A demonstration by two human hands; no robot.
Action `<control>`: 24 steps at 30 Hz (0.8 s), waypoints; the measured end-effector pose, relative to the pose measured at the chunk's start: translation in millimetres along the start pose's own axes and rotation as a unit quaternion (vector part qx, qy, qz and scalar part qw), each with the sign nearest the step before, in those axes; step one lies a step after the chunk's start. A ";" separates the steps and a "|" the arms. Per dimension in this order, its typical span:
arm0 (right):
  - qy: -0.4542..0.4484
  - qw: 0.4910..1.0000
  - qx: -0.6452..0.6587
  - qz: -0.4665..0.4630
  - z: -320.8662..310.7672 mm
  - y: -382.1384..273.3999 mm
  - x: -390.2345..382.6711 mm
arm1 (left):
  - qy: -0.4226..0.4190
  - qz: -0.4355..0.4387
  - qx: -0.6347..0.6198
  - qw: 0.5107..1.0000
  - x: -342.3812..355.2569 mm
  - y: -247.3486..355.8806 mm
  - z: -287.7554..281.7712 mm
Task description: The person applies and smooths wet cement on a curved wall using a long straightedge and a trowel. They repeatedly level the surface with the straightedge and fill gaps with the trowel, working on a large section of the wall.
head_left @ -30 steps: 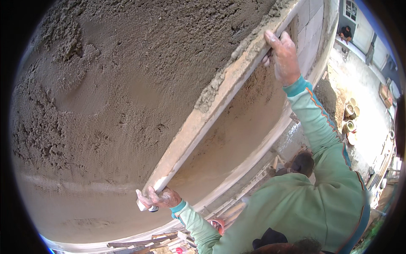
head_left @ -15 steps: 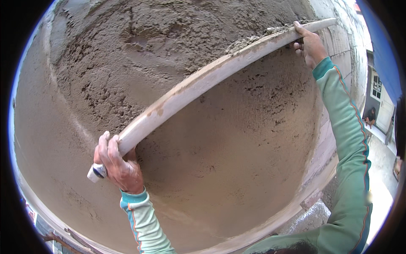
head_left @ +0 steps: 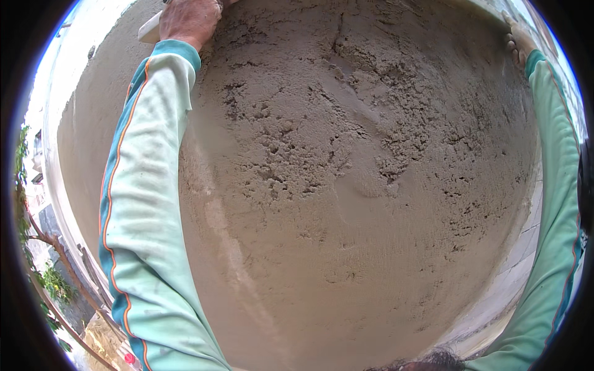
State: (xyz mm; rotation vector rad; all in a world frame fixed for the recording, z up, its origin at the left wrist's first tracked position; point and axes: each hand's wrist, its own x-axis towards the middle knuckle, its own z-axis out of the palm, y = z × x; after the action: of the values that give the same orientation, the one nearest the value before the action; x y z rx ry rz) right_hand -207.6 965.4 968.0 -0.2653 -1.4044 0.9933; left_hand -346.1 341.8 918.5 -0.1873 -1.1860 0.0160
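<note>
High at the upper left, my left hand (head_left: 189,23) is closed round a long pale screed board, whose blunt end (head_left: 150,28) sticks out beside the wrist. Most of the board runs beyond the top edge of the picture. At the upper right my right hand (head_left: 521,42) has its fingers curled at the board's other end, close to the wall. Between my raised arms spreads a wall of wet grey-brown plaster (head_left: 346,247). Its upper and middle part is rough and pitted, and the lower part is smoother. A paler vertical streak (head_left: 226,238) marks the plaster on the left.
Bare pale blockwork (head_left: 512,272) borders the plaster at the lower right. Beyond the wall's left edge are brown branches (head_left: 65,263), green leaves (head_left: 57,283) and a small red object (head_left: 130,358) low down.
Both hands have moved up with the screed board, which has mostly left the picture at the top. The pitted plaster formerly above the board now shows below it.
</note>
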 end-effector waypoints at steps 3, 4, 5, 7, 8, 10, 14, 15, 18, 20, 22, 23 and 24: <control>-0.009 1.000 -0.005 -0.005 -0.6 -15.9 5.4 | 0.020 0.039 -0.001 0.999 30.3 -9.5 16.5; -0.009 1.000 -0.005 -0.008 -1.8 -20.0 4.9 | 0.008 0.041 0.017 0.999 42.4 -13.1 24.7; -0.011 1.000 -0.008 -0.009 -3.3 -24.5 4.4 | -0.004 0.041 0.035 0.999 54.7 -17.1 33.9; -0.015 1.000 -0.017 -0.010 -4.8 -32.0 3.8 | 0.023 0.061 0.096 0.993 75.0 -26.2 53.2; -0.018 1.000 -0.022 -0.009 -5.9 -35.3 3.9 | 0.058 0.083 0.141 0.985 81.0 -30.2 62.0; -0.026 0.999 -0.030 -0.010 -3.6 -42.1 6.5 | 0.122 0.127 0.238 0.955 84.9 -38.6 73.1; -0.005 0.999 -0.032 -0.033 6.4 -54.0 14.2 | 0.058 0.117 0.095 0.987 103.4 -41.2 65.6; -0.001 0.999 -0.036 -0.037 8.3 -55.5 15.4 | 0.014 0.105 0.095 0.990 112.4 -38.1 61.0; 0.014 0.997 -0.054 -0.049 9.3 -53.6 15.7 | -0.073 0.108 0.186 0.974 125.2 -32.7 50.0; 0.027 0.996 -0.068 -0.055 6.9 -46.8 15.4 | 0.063 0.182 -0.043 0.980 109.6 -39.2 48.6; 0.042 0.993 -0.081 -0.074 3.5 -36.3 15.6 | -0.033 0.139 -0.069 0.987 101.1 -45.8 45.8; 0.053 0.991 -0.091 -0.085 2.3 -29.5 15.6 | -0.123 0.063 -0.043 0.989 95.4 -48.7 44.7; 0.066 0.987 -0.105 -0.100 0.0 -23.0 15.9 | -0.082 0.097 -0.088 0.988 81.3 -53.1 43.8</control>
State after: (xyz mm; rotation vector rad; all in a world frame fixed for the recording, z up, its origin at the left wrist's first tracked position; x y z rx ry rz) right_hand -200.2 963.0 994.9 -0.3319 -1.3847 0.6520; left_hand -360.3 304.6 1017.2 -0.4641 -1.3293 0.0986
